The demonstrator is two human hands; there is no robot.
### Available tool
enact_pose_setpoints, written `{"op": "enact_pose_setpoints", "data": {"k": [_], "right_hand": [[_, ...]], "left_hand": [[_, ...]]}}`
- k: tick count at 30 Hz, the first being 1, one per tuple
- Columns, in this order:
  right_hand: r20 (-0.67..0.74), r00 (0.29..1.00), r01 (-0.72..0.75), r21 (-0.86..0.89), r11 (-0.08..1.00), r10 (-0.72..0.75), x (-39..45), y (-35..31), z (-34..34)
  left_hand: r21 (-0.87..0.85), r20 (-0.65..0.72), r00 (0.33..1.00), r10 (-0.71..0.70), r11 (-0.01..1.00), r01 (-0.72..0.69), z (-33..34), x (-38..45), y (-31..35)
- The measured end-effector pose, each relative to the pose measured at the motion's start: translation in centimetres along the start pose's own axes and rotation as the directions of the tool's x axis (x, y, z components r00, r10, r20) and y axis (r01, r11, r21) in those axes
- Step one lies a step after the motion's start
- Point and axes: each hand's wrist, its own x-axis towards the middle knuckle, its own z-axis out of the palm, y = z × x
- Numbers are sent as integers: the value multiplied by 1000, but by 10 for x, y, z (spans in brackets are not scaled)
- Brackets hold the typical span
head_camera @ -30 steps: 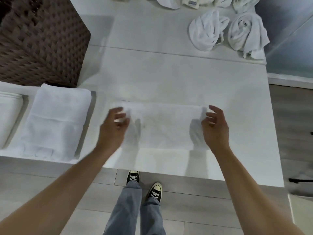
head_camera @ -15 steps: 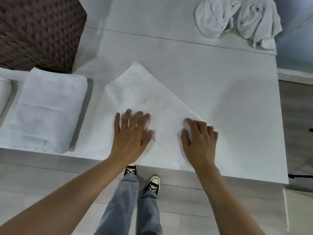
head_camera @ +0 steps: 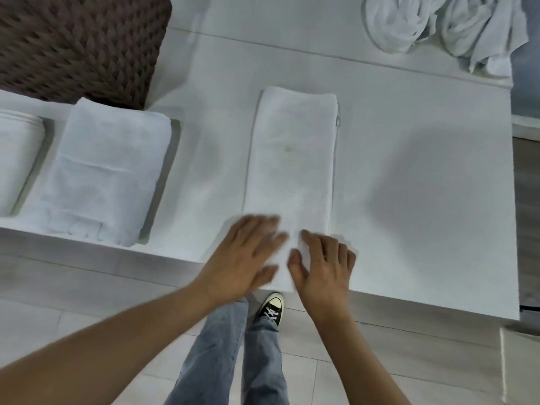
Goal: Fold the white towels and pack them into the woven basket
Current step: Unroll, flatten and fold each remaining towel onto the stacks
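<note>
A white towel (head_camera: 292, 159), folded into a long narrow strip, lies on the white table (head_camera: 423, 185) and runs straight away from me. Both my hands rest flat on its near end by the table's front edge: my left hand (head_camera: 245, 255), blurred, on the left corner, and my right hand (head_camera: 324, 264) on the right corner with fingers spread. Neither hand grips it. The dark brown woven basket (head_camera: 79, 42) stands at the far left. A folded white towel (head_camera: 102, 173) lies in front of the basket.
Another folded towel (head_camera: 17, 159) shows at the left edge. Two crumpled white towels (head_camera: 394, 21) (head_camera: 479, 33) lie at the table's far right. My jeans and a black sneaker (head_camera: 270, 308) are below the front edge, on a grey floor.
The towel has turned from lying sideways, through a diagonal, to pointing straight away from me. My hands have moved from its two ends to its near end, close together.
</note>
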Motion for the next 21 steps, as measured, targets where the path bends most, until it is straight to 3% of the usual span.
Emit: {"op": "enact_pose_setpoints", "data": {"k": [3, 7, 10, 12, 14, 17, 21], "right_hand": [[4, 1000, 1, 28, 1000, -1, 0, 0, 0], [83, 996, 6, 104, 995, -14, 0, 2, -7], [162, 982, 65, 184, 981, -95, -1, 10, -19], [207, 967, 101, 230, 968, -151, -4, 15, -28], [257, 947, 119, 276, 954, -192, -11, 18, -38], [347, 913, 74, 382, 921, -217, -19, 16, -56], [394, 894, -8, 487, 873, -211, -22, 5, -78]], "left_hand": [[21, 115, 992, 51, 998, -54, 6, -35, 9], [44, 225, 974, 10, 999, -21, 4, -30, 4], [-81, 136, 990, 36, 996, -25, 3, -35, 3], [-203, 69, 997, -37, 978, 50, -6, -37, 3], [-354, 62, 980, -191, 913, 200, -25, -34, 8], [-427, 175, 907, -383, 800, 421, -54, -26, 12], [-649, 324, 799, -507, 496, 578, -75, -19, 10]]}}
